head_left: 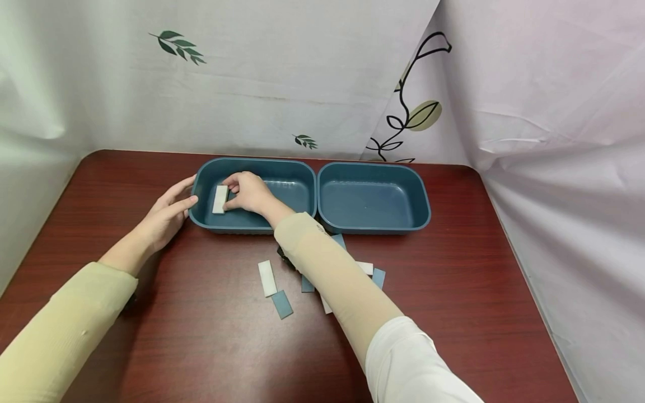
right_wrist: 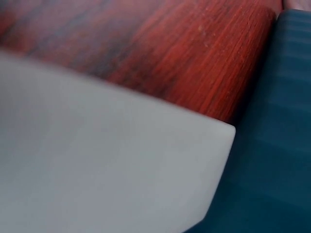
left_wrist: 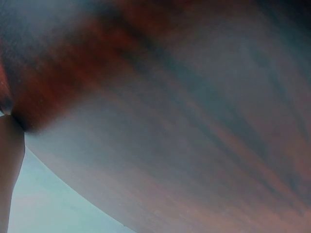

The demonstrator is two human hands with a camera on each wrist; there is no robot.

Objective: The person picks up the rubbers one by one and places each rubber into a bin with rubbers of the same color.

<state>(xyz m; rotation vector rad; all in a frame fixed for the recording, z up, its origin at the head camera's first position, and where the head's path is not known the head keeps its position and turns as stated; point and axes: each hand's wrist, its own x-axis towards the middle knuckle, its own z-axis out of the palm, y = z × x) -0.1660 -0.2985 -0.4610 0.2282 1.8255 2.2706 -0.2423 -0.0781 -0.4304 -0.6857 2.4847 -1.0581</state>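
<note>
My right hand [head_left: 250, 193] reaches into the left blue bin [head_left: 252, 228]. Its thumb and fingers pinch a small white rectangular tile [head_left: 220, 200] by its right side, near the bin's left end. My left hand [head_left: 165, 215] is at the outside of that same end, its fingers extended along the wall and its thumb tip at the rim. The left wrist view is blurred and shows mostly reddish tabletop. In the right wrist view, the bin's ribbed blue wall [right_wrist: 262, 165] stands close beside a large pale surface [right_wrist: 107, 155].
A second blue bin [head_left: 374, 229] adjoins the first on the right. On the dark red table [head_left: 201, 336], a white tile [head_left: 267, 279] and a blue-grey tile [head_left: 282, 304] lie in front of the bins. Several more tiles, among them a blue-grey one [head_left: 379, 277], are partly hidden by my right forearm.
</note>
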